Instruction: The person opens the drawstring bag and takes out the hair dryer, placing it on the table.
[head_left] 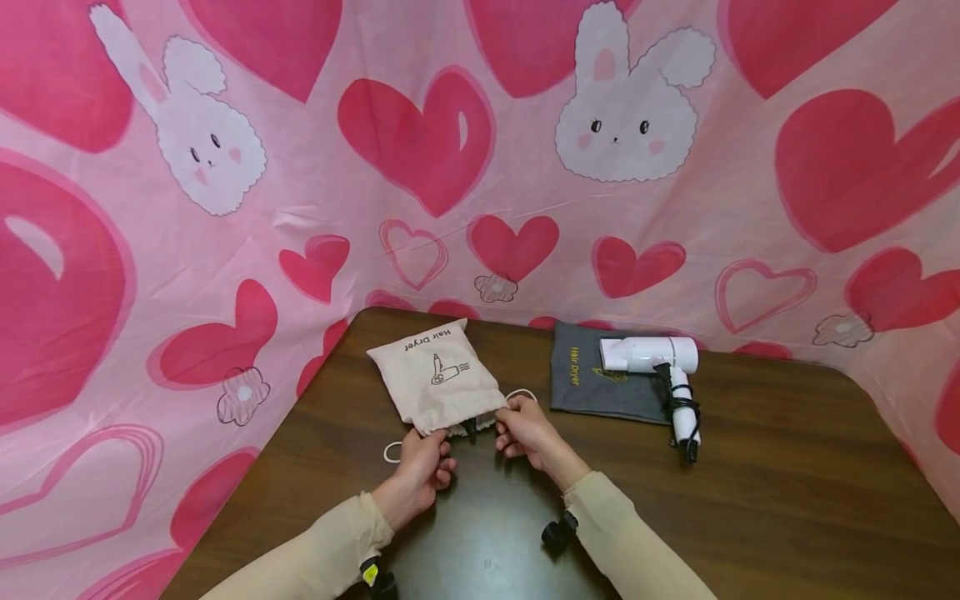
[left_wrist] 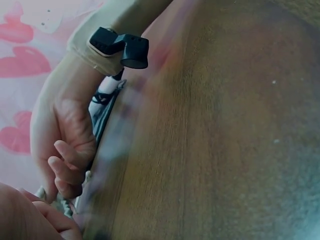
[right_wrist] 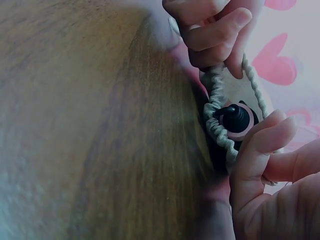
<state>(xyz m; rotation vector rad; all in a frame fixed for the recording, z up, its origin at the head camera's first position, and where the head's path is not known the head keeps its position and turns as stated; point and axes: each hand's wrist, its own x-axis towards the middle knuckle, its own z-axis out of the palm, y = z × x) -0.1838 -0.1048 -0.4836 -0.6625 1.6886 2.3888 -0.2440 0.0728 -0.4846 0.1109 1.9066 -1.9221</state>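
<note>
A cream cloth drawstring bag (head_left: 442,379), printed "Hair Dryer" with a dryer drawing, lies on the table with its gathered mouth towards me. My left hand (head_left: 422,468) pinches the left side of the mouth. On the opposite side my right hand (head_left: 531,432) pinches the rim. Between them the mouth gapes, and in the right wrist view a hair dryer's handle end with a black cord sleeve (right_wrist: 236,119) shows inside. The rest of that dryer is hidden by cloth. White cord loops stick out beside both hands, one drawstring loop (head_left: 522,392) by the right.
To the right, a white hair dryer (head_left: 648,355), its black cord wound round the handle, lies partly on a flat dark grey bag (head_left: 573,392) marked "Hair Dryer". The brown wooden table (head_left: 787,483) ends at a pink heart-patterned cloth (head_left: 525,183) behind and at the left.
</note>
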